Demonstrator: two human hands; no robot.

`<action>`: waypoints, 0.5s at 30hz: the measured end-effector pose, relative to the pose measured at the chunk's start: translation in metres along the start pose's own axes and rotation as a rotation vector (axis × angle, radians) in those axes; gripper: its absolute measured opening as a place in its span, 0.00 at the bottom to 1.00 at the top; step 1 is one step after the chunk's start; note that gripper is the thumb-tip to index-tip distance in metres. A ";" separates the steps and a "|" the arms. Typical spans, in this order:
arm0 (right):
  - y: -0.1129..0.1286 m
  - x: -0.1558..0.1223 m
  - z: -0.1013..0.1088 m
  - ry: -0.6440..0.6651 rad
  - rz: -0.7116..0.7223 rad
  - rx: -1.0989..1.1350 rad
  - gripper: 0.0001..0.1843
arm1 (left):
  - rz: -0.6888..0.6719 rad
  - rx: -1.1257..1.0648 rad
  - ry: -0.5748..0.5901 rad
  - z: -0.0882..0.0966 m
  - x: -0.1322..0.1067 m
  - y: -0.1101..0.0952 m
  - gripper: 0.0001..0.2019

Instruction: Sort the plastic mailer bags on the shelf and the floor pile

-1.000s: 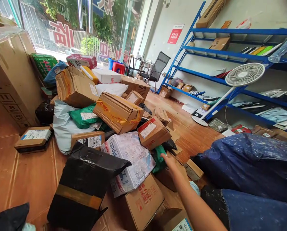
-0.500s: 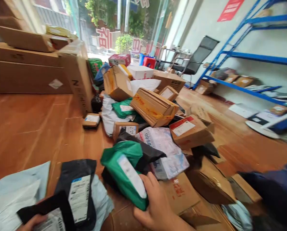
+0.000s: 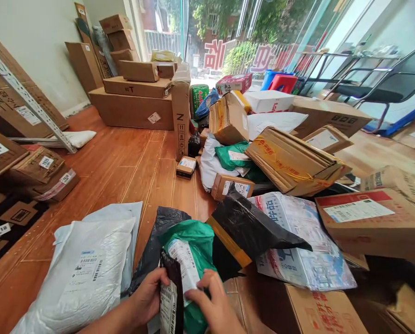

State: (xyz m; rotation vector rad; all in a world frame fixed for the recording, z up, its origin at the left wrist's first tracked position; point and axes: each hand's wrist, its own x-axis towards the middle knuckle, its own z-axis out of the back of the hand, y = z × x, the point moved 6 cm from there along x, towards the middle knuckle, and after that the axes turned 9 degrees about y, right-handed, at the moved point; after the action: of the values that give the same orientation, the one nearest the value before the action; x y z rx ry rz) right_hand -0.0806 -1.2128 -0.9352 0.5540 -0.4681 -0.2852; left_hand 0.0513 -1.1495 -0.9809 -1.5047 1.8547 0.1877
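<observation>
My left hand [image 3: 148, 293] grips a small black parcel bag [image 3: 170, 297] with a white label, held on edge. Right beside it is a green plastic parcel bag [image 3: 193, 232] with a long white label, which my right hand [image 3: 212, 297] pinches near the label with bent fingers. The green bag's lower end is partly covered by my right hand. Behind the two lies a dark mailer [image 3: 155, 241], mostly hidden. A black bag with an orange stripe [image 3: 242, 227] lies just past the green bag. To the left, a white padded mailer [image 3: 92, 264] rests on a pale blue one.
A heap of cartons and bags spreads ahead and right, including a taped brown box [image 3: 294, 157] and a red-topped box [image 3: 367, 222]. A tall carton [image 3: 180, 111] stands by long boxes [image 3: 138, 109]. Numbered boxes [image 3: 47, 171] sit at left; a chair [image 3: 378, 88] stands at back right.
My right hand has brought the green bag left, next to the black parcel in my left hand. The black parcel is now tilted up on edge. The view has turned left.
</observation>
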 end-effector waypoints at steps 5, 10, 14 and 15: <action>-0.049 -0.025 0.011 -0.184 -0.649 0.741 0.47 | -0.089 0.435 0.197 -0.013 0.000 -0.011 0.08; -0.040 -0.011 -0.005 -0.045 -0.929 1.191 0.42 | -0.048 0.653 0.243 -0.030 -0.009 -0.016 0.06; -0.048 -0.006 -0.002 -0.004 -0.957 1.217 0.31 | -0.070 0.716 0.083 -0.028 -0.014 -0.023 0.07; -0.049 -0.009 -0.003 0.027 -0.963 1.202 0.31 | -0.028 0.729 0.038 -0.023 -0.014 -0.020 0.08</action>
State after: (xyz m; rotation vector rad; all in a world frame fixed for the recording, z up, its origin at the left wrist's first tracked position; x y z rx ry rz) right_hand -0.0937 -1.2480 -0.9682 1.9635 -0.2720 -0.9231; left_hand 0.0601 -1.1564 -0.9495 -1.0189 1.6621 -0.4873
